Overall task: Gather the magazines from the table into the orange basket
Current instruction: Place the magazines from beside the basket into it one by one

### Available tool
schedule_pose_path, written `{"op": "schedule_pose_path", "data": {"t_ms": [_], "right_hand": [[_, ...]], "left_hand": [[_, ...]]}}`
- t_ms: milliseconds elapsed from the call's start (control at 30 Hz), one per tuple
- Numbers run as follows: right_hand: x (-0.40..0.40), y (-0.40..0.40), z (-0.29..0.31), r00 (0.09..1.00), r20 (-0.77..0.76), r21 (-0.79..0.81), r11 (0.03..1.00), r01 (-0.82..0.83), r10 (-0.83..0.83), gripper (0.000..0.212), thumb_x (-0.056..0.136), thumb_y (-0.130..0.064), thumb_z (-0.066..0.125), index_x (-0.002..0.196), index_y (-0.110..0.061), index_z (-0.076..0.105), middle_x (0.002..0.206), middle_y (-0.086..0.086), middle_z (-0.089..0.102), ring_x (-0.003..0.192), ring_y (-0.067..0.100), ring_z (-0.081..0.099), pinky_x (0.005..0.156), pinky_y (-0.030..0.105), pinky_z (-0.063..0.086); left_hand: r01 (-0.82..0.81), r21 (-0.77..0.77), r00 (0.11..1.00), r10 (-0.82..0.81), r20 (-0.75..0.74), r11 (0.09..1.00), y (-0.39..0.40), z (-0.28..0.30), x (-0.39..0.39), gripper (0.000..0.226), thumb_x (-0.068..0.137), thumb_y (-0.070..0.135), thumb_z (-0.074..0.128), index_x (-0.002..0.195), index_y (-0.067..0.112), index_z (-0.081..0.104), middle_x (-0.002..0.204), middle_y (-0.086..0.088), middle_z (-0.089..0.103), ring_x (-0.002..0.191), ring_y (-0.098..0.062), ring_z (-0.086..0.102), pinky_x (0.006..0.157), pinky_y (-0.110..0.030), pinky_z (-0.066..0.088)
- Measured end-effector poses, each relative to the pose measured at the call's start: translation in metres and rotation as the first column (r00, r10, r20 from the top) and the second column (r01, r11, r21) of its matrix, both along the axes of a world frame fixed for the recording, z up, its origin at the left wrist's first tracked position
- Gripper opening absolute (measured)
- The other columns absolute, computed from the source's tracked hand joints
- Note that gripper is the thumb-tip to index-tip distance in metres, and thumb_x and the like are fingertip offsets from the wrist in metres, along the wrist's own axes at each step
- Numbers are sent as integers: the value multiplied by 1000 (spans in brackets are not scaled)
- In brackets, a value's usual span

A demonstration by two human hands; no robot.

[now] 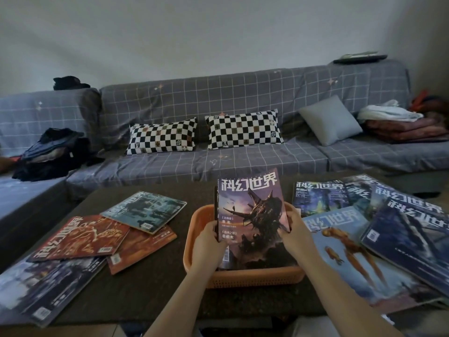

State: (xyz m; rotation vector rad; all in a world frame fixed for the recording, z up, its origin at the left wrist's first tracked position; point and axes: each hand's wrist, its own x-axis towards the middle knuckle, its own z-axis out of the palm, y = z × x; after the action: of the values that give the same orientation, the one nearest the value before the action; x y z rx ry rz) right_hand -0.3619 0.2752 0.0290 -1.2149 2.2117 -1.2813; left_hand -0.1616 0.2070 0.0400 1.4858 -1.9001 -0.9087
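An orange basket point(245, 279) sits at the middle of the dark table. A stack of magazines stands tilted in it, fronted by a purple-cover magazine point(252, 215). My left hand point(208, 246) grips the stack's left edge and my right hand point(295, 233) grips its right edge. To the left lie a red magazine point(80, 239), a teal magazine point(145, 211), an orange-brown magazine point(143, 249) and a grey magazine point(51, 288). To the right, several blue magazines point(345, 251) overlap in a spread.
The dark table point(145, 295) stands in front of a grey checked sofa point(218, 100) with two chequered pillows point(244, 130), a grey cushion and heaps of clothes point(53, 154) at both ends.
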Motion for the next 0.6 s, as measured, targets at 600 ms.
{"op": "schedule_pose_path", "data": {"t_ms": [600], "right_hand": [[1,-6,-1,999,-16,343,938,45,-42,10,94,-24,50,94,-22,60,83,-3,60,70,7,53,48,19,31]], "left_hand": [[-69,50,998,68,13,996,3,-3,2,16,94,21,56,83,24,67,70,4,71,59,-7,66,45,-15,40]]}}
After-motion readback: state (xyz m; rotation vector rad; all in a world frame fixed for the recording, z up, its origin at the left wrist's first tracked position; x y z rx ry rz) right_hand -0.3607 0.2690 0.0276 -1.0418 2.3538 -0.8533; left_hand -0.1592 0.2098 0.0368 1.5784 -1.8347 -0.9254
